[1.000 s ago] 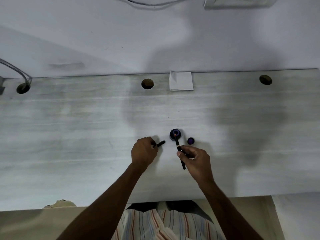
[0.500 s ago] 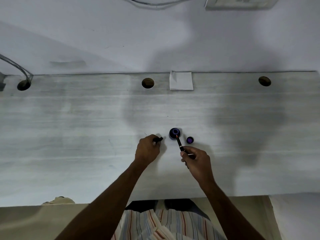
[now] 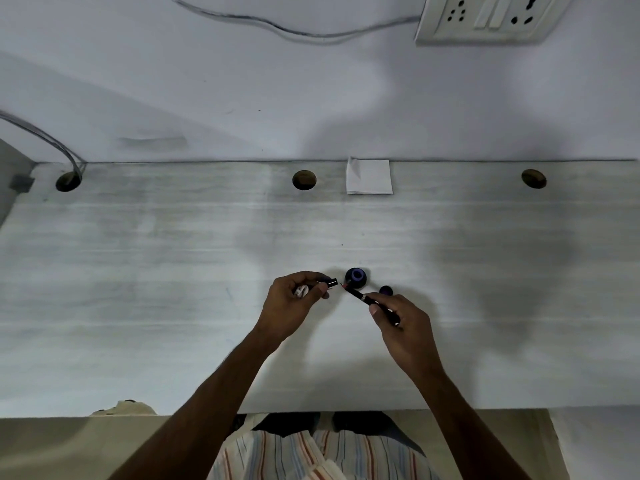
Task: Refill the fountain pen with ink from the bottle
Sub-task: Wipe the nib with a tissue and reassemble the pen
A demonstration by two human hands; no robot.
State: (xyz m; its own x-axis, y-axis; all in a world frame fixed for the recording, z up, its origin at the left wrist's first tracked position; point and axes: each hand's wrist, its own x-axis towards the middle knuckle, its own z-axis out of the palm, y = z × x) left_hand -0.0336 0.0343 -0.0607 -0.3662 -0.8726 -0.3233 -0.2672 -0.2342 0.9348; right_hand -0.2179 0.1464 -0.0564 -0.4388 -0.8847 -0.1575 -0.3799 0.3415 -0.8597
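Observation:
An open ink bottle (image 3: 356, 278) with a dark blue mouth stands on the pale desk (image 3: 173, 271). Its small round cap (image 3: 385, 291) lies just to the right. My right hand (image 3: 403, 323) grips a black fountain pen (image 3: 367, 298), tilted with its nib pointing up-left, just left of the bottle's rim and outside it. My left hand (image 3: 294, 299) holds a short black pen part (image 3: 330, 282) pointing right toward the nib, with a crumpled white tissue (image 3: 301, 291) tucked in its palm. The two pen pieces are a small gap apart.
A folded white paper stack (image 3: 369, 177) lies at the desk's back edge by the wall. Three round cable holes (image 3: 304, 180) run along the back. Cables and a socket plate (image 3: 491, 17) are on the wall. The desk's front edge is close to my body.
My right hand drew the pen's nib out of the bottle and swung it left. My left hand turned palm-up, lifting the black pen part toward the nib.

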